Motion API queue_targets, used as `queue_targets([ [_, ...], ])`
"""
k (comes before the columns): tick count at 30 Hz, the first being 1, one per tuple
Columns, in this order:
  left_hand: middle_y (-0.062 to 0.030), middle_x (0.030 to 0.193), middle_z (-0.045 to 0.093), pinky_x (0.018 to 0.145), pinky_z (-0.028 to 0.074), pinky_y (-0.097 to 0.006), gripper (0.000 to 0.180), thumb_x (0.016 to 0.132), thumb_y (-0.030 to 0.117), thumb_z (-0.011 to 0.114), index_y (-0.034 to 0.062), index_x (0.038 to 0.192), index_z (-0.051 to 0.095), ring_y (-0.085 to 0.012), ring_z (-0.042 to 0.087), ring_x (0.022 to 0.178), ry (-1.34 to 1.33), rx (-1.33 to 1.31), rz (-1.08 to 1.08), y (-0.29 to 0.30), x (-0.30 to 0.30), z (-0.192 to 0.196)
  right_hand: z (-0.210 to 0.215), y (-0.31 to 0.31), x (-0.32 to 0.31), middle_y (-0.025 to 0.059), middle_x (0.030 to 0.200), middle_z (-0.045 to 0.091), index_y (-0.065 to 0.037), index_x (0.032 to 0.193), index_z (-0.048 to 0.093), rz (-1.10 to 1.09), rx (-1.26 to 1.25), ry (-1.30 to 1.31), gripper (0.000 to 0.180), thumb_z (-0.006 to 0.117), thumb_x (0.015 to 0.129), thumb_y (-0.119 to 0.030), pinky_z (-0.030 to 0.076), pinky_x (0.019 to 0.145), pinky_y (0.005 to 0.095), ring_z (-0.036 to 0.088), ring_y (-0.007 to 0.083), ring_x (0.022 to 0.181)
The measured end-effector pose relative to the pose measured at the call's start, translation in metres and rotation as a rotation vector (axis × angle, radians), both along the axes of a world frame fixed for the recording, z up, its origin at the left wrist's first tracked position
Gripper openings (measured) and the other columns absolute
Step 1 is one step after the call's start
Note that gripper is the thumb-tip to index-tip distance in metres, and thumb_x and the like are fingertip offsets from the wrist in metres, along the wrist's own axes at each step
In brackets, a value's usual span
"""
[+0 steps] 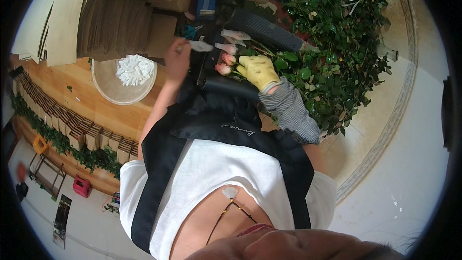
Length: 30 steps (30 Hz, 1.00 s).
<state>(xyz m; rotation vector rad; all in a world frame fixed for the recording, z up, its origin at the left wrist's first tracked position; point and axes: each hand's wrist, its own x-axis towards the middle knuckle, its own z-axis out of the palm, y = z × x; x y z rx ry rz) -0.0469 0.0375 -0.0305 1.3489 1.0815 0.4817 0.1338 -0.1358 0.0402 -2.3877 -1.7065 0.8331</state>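
My bare left hand [178,58] pinches the end of a white mesh flower sleeve [201,46], just left of the flowers. My right hand [259,71], in a stained yellow glove with a checked oversleeve, is closed around rose stems. Two pink roses [223,69] stick out to the left of the glove, with bare heads. Just beyond them lie roses in white mesh sleeves [236,34], their stems running right into the leaves. The roses rest over a black padded work surface [226,86] in front of my apron. The gloved fingertips are partly hidden.
A large heap of leafy rose stems [332,43] fills the right side. Flat cardboard stacks [110,24] stand at back left, beside a round tub [103,89] of white sleeves. Blue-handled scissors [191,32] and a dark ribbed block [264,30] lie beyond my hands. Wrapped bundles [77,137] line the left floor.
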Motion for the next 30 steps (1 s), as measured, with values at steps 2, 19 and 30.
queue_targets([
  [2,-0.0163,0.096,0.064,0.076,0.049,-0.038,0.018,0.088,0.019,0.062,0.0008,0.089,0.062,-0.0321,0.063,0.088,-0.078,0.189,-0.137,0.007,-0.005,-0.009,0.01,-0.002,0.006,0.0118,0.082,0.068,-0.009,0.102,0.066,-0.072,0.118,0.177,0.023,0.068,0.084,-0.023,0.052,0.07,0.0403,0.065,0.0315,0.077],
  [19,-0.0174,0.084,0.064,0.069,0.048,-0.041,0.019,0.089,0.019,0.059,0.001,0.084,0.059,-0.0371,0.062,0.08,-0.089,0.136,-0.255,0.005,0.013,-0.024,0.007,0.012,0.01,0.0158,0.08,0.067,-0.006,0.098,0.067,-0.17,0.304,-0.148,0.021,0.064,0.088,-0.023,0.052,0.069,0.0427,0.066,0.033,0.075],
  [30,-0.0133,0.09,0.064,0.07,0.05,-0.045,0.02,0.083,0.026,0.065,0.0072,0.091,0.067,-0.0356,0.063,0.086,0.222,0.526,-0.686,-0.013,0.069,0.025,-0.038,0.012,0.014,0.0162,0.065,0.064,-0.004,0.074,0.066,-0.224,0.204,-0.471,0.015,0.064,0.078,-0.019,0.051,0.058,0.044,0.063,0.0344,0.059],
])
